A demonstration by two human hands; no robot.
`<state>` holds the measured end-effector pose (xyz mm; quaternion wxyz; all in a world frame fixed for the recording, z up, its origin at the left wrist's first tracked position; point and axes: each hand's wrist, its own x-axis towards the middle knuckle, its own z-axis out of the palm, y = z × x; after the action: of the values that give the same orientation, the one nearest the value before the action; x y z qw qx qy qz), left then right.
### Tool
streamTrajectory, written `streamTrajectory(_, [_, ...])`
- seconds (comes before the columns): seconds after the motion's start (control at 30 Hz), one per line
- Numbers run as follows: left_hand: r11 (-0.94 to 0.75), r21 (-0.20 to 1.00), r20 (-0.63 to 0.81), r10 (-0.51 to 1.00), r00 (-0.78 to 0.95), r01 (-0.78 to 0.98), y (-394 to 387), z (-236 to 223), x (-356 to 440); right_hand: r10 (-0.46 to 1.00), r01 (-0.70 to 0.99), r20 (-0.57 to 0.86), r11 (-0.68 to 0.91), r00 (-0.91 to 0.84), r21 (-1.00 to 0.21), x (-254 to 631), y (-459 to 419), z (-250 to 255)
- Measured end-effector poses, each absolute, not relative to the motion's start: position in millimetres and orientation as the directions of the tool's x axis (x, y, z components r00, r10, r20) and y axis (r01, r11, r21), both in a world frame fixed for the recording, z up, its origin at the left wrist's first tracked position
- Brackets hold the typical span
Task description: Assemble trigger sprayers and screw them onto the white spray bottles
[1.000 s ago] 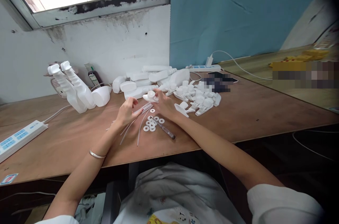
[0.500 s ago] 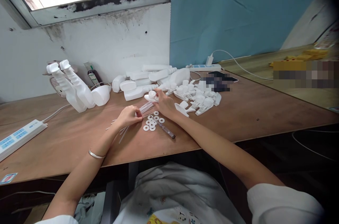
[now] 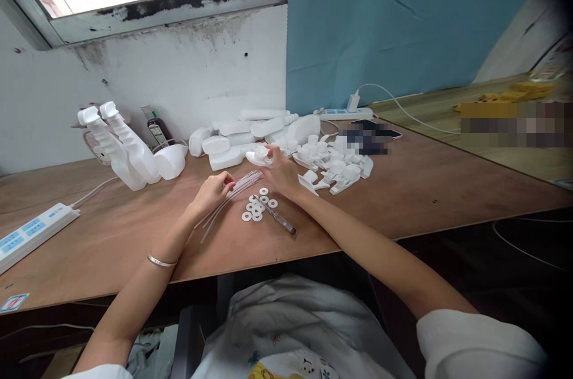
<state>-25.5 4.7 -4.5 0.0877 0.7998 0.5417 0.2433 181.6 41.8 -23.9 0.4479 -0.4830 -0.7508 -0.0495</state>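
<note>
My right hand (image 3: 281, 171) grips a white spray-trigger head (image 3: 259, 155) a little above the wooden table (image 3: 111, 236). My left hand (image 3: 215, 189) has its fingers pinched on a thin clear plastic tube (image 3: 237, 187) that runs up towards that head. More clear tubes (image 3: 210, 221) lie fanned on the table under the left hand. Just in front of both hands lie several white washers (image 3: 256, 207) and a small knife or tool (image 3: 280, 219). A bracelet (image 3: 161, 261) is on my left wrist.
A heap of white trigger heads (image 3: 335, 164) lies right of my hands, white bottles (image 3: 242, 137) behind them. Assembled spray bottles (image 3: 120, 146) lean at left by a small dark bottle (image 3: 156, 127). Power strips lie at far left (image 3: 31, 233) and at the back (image 3: 344, 113).
My left hand dipped to the tubes on the table, then rose with one tube pinched. My right hand lifted the trigger head slightly up and back.
</note>
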Motion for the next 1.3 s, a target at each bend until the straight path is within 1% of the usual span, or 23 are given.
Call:
streamTrajectory(0.1, [-0.374, 0.473, 0.360, 0.909, 0.213, 0.797, 11, -5, -31, 0.657, 0.725, 0.752, 0.543, -0.053, -0.423, 183, 42, -21])
streamTrajectory(0.23, [-0.319, 0.563, 0.489, 0.872, 0.004, 0.763, 20, -3, -40, 0.643, 0.690, 0.766, 0.552, 0.004, -0.468, 184, 44, -21])
streamTrajectory(0.3, [-0.305, 0.611, 0.544, 0.832, -0.107, 0.731, 23, 0, -45, 0.645, 0.685, 0.764, 0.556, 0.002, -0.471, 184, 44, -21])
streamTrajectory(0.4, [-0.322, 0.699, 0.583, 0.773, -0.249, 0.638, 25, 6, -52, 0.644, 0.678, 0.765, 0.573, -0.024, -0.461, 182, 43, -23])
streamTrajectory(0.5, [-0.353, 0.731, 0.614, 0.713, -0.338, 0.584, 27, 8, -56, 0.650, 0.676, 0.758, 0.584, -0.058, -0.449, 180, 40, -23])
streamTrajectory(0.63, [-0.370, 0.766, 0.598, 0.709, -0.373, 0.526, 32, 2, -58, 0.667, 0.686, 0.741, 0.576, -0.080, -0.444, 178, 38, -24])
streamTrajectory(0.73, [-0.356, 0.805, 0.544, 0.762, -0.352, 0.474, 37, -4, -60, 0.673, 0.698, 0.734, 0.571, -0.096, -0.432, 178, 40, -26])
streamTrajectory(0.83, [-0.320, 0.829, 0.494, 0.803, -0.334, 0.458, 39, -7, -62, 0.675, 0.710, 0.725, 0.579, -0.141, -0.401, 178, 42, -29])
streamTrajectory(0.93, [-0.261, 0.821, 0.458, 0.833, -0.312, 0.508, 40, -10, -64, 0.676, 0.720, 0.708, 0.593, -0.203, -0.361, 177, 42, -31])
streamTrajectory(1.07, [-0.188, 0.775, 0.429, 0.858, -0.284, 0.603, 41, -13, -67, 0.666, 0.713, 0.700, 0.619, -0.255, -0.329, 176, 39, -32])
streamTrajectory(1.13, [-0.230, 0.795, 0.456, 0.837, -0.302, 0.562, 42, -13, -69, 0.660, 0.706, 0.702, 0.630, -0.267, -0.324, 176, 38, -32])
streamTrajectory(1.2, [-0.320, 0.824, 0.500, 0.798, -0.336, 0.467, 43, -10, -69, 0.657, 0.700, 0.704, 0.636, -0.271, -0.324, 175, 38, -31])
streamTrajectory(1.3, [-0.452, 0.820, 0.566, 0.726, -0.390, 0.351, 42, -4, -68, 0.660, 0.699, 0.700, 0.636, -0.271, -0.328, 175, 38, -31])
